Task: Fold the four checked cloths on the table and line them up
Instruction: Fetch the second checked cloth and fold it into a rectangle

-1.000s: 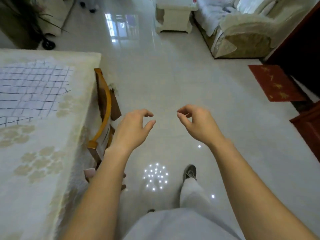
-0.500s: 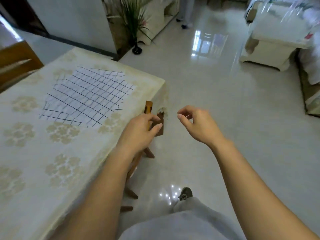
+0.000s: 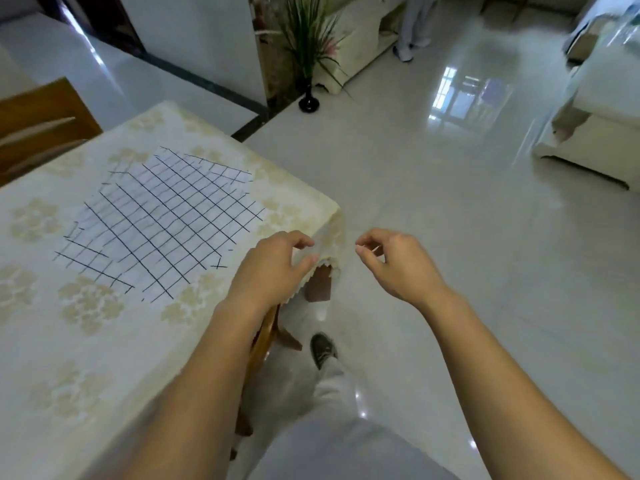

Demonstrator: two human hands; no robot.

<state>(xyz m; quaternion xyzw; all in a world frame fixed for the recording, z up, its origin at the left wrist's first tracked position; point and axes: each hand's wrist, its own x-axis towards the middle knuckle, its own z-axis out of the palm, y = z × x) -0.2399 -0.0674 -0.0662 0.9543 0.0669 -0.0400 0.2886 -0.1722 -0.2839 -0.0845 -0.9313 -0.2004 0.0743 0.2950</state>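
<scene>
White cloths with black checks [image 3: 156, 223] lie spread flat and overlapping on the table [image 3: 86, 341], which wears a cream flowered cover. How many cloths lie in the pile I cannot tell. My left hand [image 3: 273, 268] hovers over the table's right corner, fingers loosely curled, holding nothing. My right hand [image 3: 398, 265] hangs in the air beyond the corner, over the floor, fingers loosely curled and empty. Both hands are apart from the cloths.
A wooden chair [image 3: 266, 337] is tucked under the table's right edge; another chair back [image 3: 38, 119] stands at the far left. A potted plant [image 3: 308, 43] in a black vase and pale sofas [image 3: 595, 109] border the glossy floor. A person's legs [image 3: 412, 26] stand far back.
The view has swung left and up, bringing the table and checked cloths toward the centre. Both hands keep the same loosely curled pose; the left now sits over the table corner.
</scene>
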